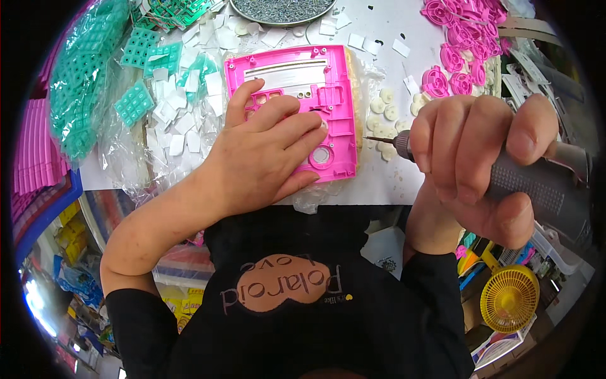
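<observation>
A pink plastic housing [346, 101] lies with its inner side up on the table, showing ribs, screw posts and a round opening. My left hand [259, 142] rests over its left and middle part with the fingers spread. Its fingertips touch the housing near a small white piece, partly hidden under them. Off to the right, my right hand [473, 145] is closed around a grey electric screwdriver [530, 186]. The tool's thin bit [379, 139] points left toward the housing's right edge, apart from it. Beneath the housing is a yellowish pad, mostly covered.
White round discs [390, 112] lie right of the housing. Pink ring-shaped parts [464, 50] are heaped at the far right. A metal dish [284, 11] of screws stands at the back. Green keypads [134, 104], white paper squares [178, 144] and a plastic bag fill the left.
</observation>
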A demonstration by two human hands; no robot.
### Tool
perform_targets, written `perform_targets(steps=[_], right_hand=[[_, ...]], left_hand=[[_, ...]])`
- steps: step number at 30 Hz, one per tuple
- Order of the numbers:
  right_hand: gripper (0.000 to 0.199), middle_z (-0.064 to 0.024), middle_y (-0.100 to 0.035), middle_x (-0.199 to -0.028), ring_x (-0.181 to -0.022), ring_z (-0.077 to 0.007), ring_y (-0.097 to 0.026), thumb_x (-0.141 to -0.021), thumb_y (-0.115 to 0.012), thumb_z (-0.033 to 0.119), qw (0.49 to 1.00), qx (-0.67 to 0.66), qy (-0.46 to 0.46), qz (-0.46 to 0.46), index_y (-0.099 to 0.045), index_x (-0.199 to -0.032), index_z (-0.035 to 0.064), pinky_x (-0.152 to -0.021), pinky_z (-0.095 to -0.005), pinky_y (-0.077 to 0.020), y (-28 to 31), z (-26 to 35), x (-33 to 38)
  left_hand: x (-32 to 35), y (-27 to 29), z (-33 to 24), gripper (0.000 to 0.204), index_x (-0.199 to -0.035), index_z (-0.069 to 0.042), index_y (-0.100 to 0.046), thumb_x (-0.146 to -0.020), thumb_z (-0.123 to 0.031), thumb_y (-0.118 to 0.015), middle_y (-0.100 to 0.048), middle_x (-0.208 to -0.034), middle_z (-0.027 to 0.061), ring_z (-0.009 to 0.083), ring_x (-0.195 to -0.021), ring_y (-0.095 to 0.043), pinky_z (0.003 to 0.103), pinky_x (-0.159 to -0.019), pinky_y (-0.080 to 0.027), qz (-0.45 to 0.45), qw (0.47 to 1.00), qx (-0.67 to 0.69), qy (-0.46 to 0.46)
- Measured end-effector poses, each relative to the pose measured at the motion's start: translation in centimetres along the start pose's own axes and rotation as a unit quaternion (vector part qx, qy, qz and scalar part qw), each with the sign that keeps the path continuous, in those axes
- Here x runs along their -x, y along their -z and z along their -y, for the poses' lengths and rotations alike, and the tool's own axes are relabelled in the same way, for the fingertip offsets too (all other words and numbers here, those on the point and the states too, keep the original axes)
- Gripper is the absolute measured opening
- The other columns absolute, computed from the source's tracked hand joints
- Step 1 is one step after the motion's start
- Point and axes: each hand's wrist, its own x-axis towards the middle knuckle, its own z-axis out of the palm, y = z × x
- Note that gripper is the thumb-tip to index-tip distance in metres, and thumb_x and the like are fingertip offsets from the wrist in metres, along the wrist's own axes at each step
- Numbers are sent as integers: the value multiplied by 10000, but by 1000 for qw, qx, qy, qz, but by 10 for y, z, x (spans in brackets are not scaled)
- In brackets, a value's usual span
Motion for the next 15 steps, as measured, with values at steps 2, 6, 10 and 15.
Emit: perform_targets(steps=[2, 6, 10, 15], right_hand=[[389, 56, -591, -761, -557, -68, -517, -950, -673, 349, 1000, 0, 4, 1, -473, -1238, 181, -625, -288, -470, 0, -2, -1], [407, 50, -580, -754, -565, -77, -517, -947, -684, 351, 1000, -21, 5, 4, -473, -1244, 168, -628, -297, -473, -1, -6, -3], [410, 29, -562, -727, -560, -107, -511, -948, -710, 336, 999, -27, 11, -24, -477, -1222, 139, -612, -311, -469, -12, -24, -6], [375, 1, -530, -677, -557, -131, -497, -951, -733, 306, 989, 45, -23, -139, -488, -1143, 97, -576, -320, -454, -40, -41, -1]], left_hand=[[0, 0, 0, 579, -1270, -133, -680, -766, -395, -794, -619, -1276, 18, 250, -1226, -534, 585, -1175, -216, -2, 1000, 1, 1], [0, 1, 0, 563, -1262, -136, -682, -769, -382, -794, -616, -1275, 16, 258, -1237, -527, 596, -1179, -209, 6, 1000, 11, 0], [1, 3, 4, 505, -1210, -135, -692, -771, -363, -795, -616, -1267, 13, 267, -1243, -521, 607, -1177, -205, 15, 1000, 16, -1], [-1, 8, 5, 466, -1171, -149, -705, -786, -400, -780, -616, -1220, -3, 219, -1234, -520, 595, -1168, -234, -6, 999, 32, -5]])
